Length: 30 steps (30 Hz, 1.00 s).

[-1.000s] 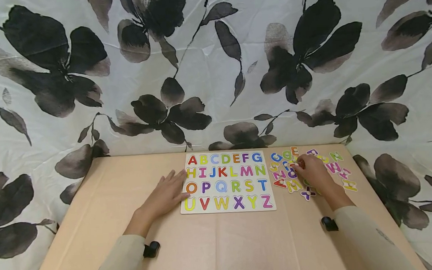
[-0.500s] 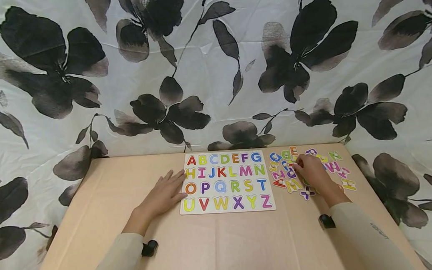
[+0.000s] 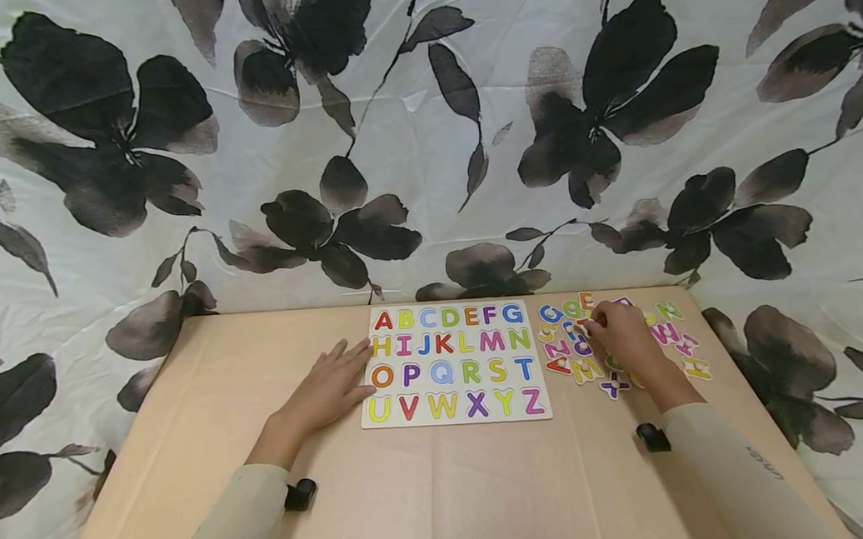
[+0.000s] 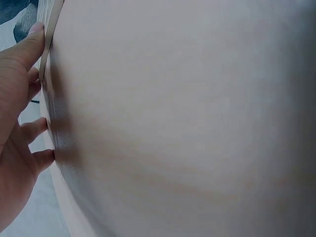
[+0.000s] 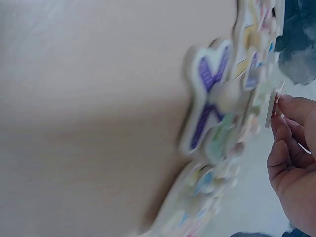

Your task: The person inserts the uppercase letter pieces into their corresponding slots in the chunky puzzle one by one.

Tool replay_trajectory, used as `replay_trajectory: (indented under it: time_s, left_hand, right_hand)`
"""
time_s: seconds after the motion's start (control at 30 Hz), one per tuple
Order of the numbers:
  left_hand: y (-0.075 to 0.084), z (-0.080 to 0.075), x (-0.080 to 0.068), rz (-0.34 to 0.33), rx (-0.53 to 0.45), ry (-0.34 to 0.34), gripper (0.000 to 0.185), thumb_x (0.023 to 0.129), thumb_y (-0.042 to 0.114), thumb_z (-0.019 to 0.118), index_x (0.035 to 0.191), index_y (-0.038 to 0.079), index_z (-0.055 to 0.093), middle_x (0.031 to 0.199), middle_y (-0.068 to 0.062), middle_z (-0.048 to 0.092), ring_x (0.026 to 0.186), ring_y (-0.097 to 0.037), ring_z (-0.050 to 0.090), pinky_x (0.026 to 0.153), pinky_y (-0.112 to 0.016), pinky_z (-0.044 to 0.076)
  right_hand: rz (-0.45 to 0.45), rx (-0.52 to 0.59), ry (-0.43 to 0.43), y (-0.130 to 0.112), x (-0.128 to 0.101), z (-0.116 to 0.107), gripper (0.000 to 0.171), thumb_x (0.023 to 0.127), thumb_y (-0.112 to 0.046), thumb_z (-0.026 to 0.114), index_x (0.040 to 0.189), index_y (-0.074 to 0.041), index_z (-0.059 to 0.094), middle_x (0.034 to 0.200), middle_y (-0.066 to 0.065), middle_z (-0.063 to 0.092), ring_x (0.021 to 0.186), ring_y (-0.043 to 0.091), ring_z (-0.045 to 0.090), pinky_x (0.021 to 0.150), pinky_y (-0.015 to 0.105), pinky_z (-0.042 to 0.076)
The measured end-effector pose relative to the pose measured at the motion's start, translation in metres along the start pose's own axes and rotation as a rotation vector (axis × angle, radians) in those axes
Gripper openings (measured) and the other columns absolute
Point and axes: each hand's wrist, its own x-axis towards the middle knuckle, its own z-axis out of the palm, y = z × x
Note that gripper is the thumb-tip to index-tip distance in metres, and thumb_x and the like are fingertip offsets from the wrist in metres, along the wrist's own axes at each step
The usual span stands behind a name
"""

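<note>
A white alphabet puzzle board (image 3: 458, 389) with rows of coloured letters lies at the far side of the table. My left hand (image 3: 329, 388) rests at its left edge, fingers spread, the thumb tip on the board's border. My right hand (image 3: 627, 343) is over the loose knobbed letter pieces to the right of the board. In the right wrist view its thumb and fingers pinch a letter piece (image 5: 272, 106) with a white edge and a bit of red, seen nearly edge-on; I cannot tell which letter. A purple X piece (image 3: 615, 387) lies just below that hand.
Several letter pieces lie close together beside the board, among them a yellow M (image 3: 587, 370) and a red A (image 3: 558, 366). Further right are a yellow H (image 3: 697, 369) and a green N (image 3: 670, 311). A floral cloth (image 3: 422, 136) rises behind the table (image 3: 492, 491).
My right hand has risen slightly from among the pieces and now covers a yellow piece seen before. The left hand stays at the board's edge.
</note>
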Motion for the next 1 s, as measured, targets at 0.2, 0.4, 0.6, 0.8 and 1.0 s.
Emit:
replay_trajectory:
  time_s: [0.2,0.4,0.6,0.8,1.0]
  left_hand:
    - [0.000,-0.001,-0.002,-0.006,0.005,-0.005,0.074,0.101,0.045,0.064,0.160,0.009,0.038,0.169,-0.008,0.033,0.156,-0.047,0.023,0.122,-0.070,0.021]
    - [0.000,0.001,0.000,-0.003,0.003,-0.014,0.076,0.101,0.047,0.062,0.161,0.009,0.036,0.170,-0.008,0.030,0.157,-0.046,0.021,0.123,-0.069,0.020]
    - [-0.001,0.001,0.002,-0.011,-0.004,-0.021,0.077,0.101,0.047,0.063,0.161,0.009,0.035,0.170,-0.008,0.030,0.157,-0.046,0.020,0.124,-0.069,0.020]
    - [-0.001,0.000,0.001,-0.003,0.001,-0.023,0.077,0.100,0.048,0.063,0.161,0.009,0.035,0.170,-0.007,0.030,0.157,-0.046,0.020,0.123,-0.069,0.020]
    - [0.000,-0.001,-0.002,-0.004,-0.007,-0.026,0.077,0.100,0.045,0.065,0.161,0.009,0.036,0.170,-0.008,0.031,0.156,-0.047,0.021,0.123,-0.070,0.020]
  right_hand:
    - [-0.097,0.014,0.015,-0.030,0.004,0.004,0.019,0.103,-0.021,0.065,0.105,-0.002,0.066,0.092,0.013,0.063,0.082,0.025,0.056,0.067,0.031,0.050]
    - [-0.153,0.056,0.020,-0.063,0.008,0.014,0.015,0.101,-0.019,0.067,0.107,-0.005,0.067,0.094,0.011,0.064,0.085,0.025,0.057,0.069,0.029,0.052]
    - [-0.218,0.076,0.048,-0.092,0.013,0.027,0.016,0.099,-0.020,0.072,0.104,-0.005,0.069,0.094,0.010,0.064,0.086,0.023,0.057,0.071,0.029,0.052]
    - [-0.266,0.077,0.055,-0.128,0.017,0.043,0.015,0.098,-0.019,0.072,0.106,-0.006,0.071,0.095,0.009,0.065,0.085,0.022,0.058,0.073,0.031,0.054]
    - [-0.311,0.135,0.026,-0.171,0.022,0.065,0.014,0.098,-0.020,0.073,0.107,-0.009,0.071,0.097,0.006,0.065,0.087,0.019,0.059,0.075,0.028,0.056]
